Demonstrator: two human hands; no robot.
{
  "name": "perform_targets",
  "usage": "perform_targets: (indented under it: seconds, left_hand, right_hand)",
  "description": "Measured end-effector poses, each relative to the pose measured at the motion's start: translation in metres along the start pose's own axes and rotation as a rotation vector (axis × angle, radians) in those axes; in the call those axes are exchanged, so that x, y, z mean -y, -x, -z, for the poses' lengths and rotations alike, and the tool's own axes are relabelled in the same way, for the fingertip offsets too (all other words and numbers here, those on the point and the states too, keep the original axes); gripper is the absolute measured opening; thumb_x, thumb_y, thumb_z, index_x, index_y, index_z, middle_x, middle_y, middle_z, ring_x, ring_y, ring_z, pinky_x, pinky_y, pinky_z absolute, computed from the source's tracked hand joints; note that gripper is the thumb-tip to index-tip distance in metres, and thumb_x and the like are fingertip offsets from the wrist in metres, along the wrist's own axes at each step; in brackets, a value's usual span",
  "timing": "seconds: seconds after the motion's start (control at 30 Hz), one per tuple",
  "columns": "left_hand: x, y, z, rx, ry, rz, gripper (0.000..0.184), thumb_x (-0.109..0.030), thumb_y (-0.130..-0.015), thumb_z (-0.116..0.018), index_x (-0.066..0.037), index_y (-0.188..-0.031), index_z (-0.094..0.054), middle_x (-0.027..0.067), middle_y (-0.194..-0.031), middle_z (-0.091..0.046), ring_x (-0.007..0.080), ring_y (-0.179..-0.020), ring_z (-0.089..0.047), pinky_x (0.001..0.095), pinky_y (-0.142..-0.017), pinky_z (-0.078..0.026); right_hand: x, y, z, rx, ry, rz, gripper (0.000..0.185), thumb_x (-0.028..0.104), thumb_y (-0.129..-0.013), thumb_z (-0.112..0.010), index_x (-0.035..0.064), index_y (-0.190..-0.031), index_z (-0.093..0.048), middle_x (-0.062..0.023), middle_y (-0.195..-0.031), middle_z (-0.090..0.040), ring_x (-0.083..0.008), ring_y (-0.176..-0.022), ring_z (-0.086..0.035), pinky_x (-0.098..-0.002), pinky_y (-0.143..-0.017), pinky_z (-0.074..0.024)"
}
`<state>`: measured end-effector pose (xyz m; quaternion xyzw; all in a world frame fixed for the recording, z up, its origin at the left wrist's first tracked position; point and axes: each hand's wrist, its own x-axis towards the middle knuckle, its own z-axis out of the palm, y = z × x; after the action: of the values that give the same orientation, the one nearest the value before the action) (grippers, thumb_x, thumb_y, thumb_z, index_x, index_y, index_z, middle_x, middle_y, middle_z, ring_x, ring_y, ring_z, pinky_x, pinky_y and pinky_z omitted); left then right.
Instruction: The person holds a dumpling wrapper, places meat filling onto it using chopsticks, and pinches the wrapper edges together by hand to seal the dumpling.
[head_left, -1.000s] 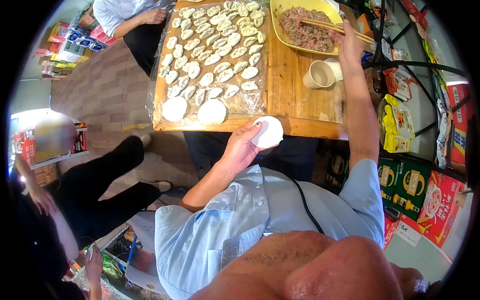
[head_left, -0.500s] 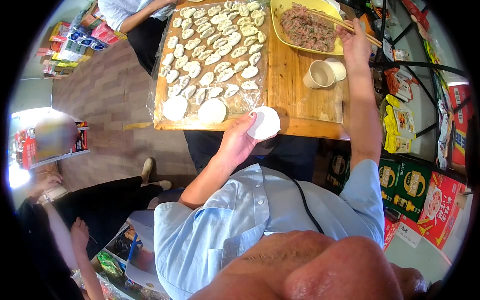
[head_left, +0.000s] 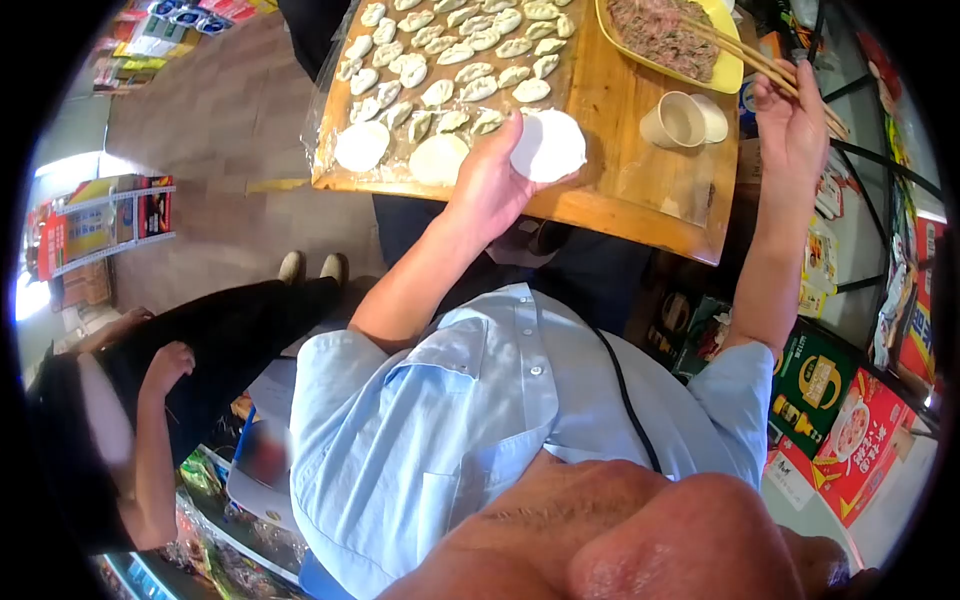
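Note:
My left hand (head_left: 490, 180) holds a round white dumpling wrapper (head_left: 548, 146) over the table's near edge, thumb on top of it. In my right hand (head_left: 793, 125) is a pair of chopsticks (head_left: 765, 62), their tips over the minced meat filling (head_left: 658, 38). The filling lies in a yellow bowl (head_left: 728, 80). Two more wrappers, one (head_left: 362, 147) at the left and another (head_left: 438, 160) near my left wrist, lie on the plastic sheet. Several folded dumplings (head_left: 475, 72) sit in rows behind them.
Two paper cups (head_left: 672, 122) are on the wooden table (head_left: 610, 190), right of the wrapper. Shelves with packets (head_left: 820, 265) and boxes (head_left: 860, 430) stand close on my right. At the left sits another person, whose hand (head_left: 170, 368) rests near their lap.
The view has shifted, so the table appears farther up and tilted. My right hand and the chopsticks sit farther right in view. The wrapper stays in my left hand.

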<state>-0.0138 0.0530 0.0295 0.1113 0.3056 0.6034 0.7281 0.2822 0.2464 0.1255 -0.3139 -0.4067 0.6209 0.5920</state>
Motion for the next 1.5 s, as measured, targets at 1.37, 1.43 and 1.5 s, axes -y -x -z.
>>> perform_targets:
  seconds: [1.37,1.43,1.5]
  left_hand:
    - [0.011,0.013,0.015,0.004,0.192,0.085,0.051,-0.047,-0.105,-0.039,0.000,-0.127,-0.042,0.0168,-0.111,-0.056,0.0266,-0.101,-0.063,0.0569,-0.098,-0.054]
    - [0.011,0.015,0.014,-0.025,0.188,0.101,0.051,-0.047,-0.105,-0.039,-0.001,-0.126,-0.042,0.0154,-0.108,-0.056,0.0262,-0.099,-0.064,0.0565,-0.097,-0.055]
    - [0.013,0.015,0.017,-0.016,0.195,0.100,0.050,-0.046,-0.106,-0.039,-0.001,-0.126,-0.042,0.0144,-0.106,-0.057,0.0258,-0.098,-0.064,0.0563,-0.096,-0.055]
  right_hand:
    - [-0.038,0.104,-0.145,0.306,0.834,-0.011,0.030,0.028,-0.092,-0.075,-0.0008,-0.087,-0.072,-0.0003,-0.067,-0.063,-0.0059,-0.056,-0.059,-0.0203,-0.050,-0.0477]
    - [-0.039,0.106,-0.150,0.344,0.830,0.001,0.030,0.029,-0.091,-0.075,-0.0005,-0.087,-0.072,0.0006,-0.066,-0.063,-0.0050,-0.056,-0.058,-0.0202,-0.050,-0.0466]
    - [-0.040,0.108,-0.156,0.360,0.864,0.015,0.029,0.028,-0.092,-0.075,-0.0001,-0.085,-0.072,0.0024,-0.063,-0.060,-0.0040,-0.055,-0.054,-0.0210,-0.048,-0.0427]
